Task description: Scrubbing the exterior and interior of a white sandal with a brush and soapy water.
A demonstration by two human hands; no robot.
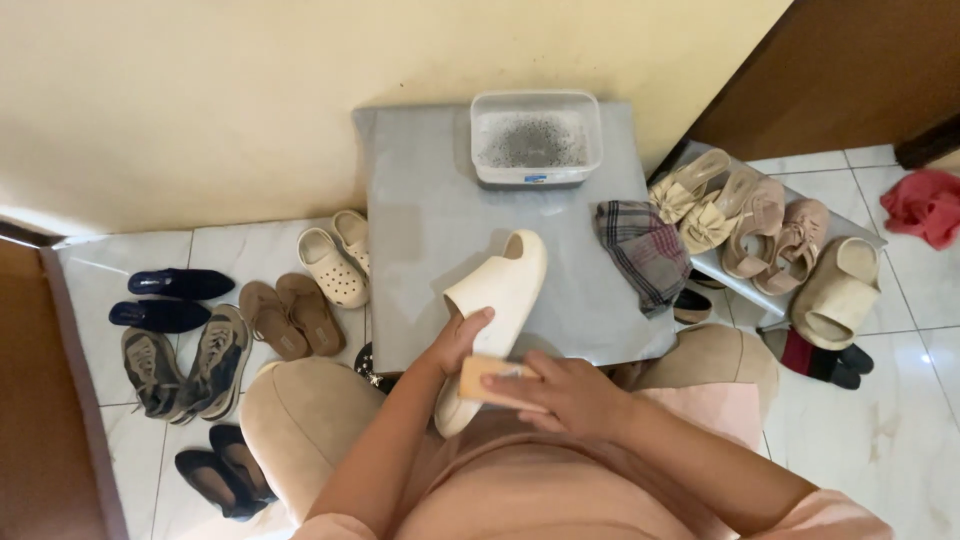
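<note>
My left hand grips a cream foam slide sandal by its side, holding it tilted above the grey low table. My right hand holds a small tan rectangular block, a brush or sponge, pressed against the sandal's heel end. Both hands are close to my lap, at the table's front edge.
A clear plastic tub with grey powder stands at the table's back. A plaid cloth lies on its right edge. Beige sandals rest on a low rack at right. Several shoes cover the floor at left. A red cloth lies far right.
</note>
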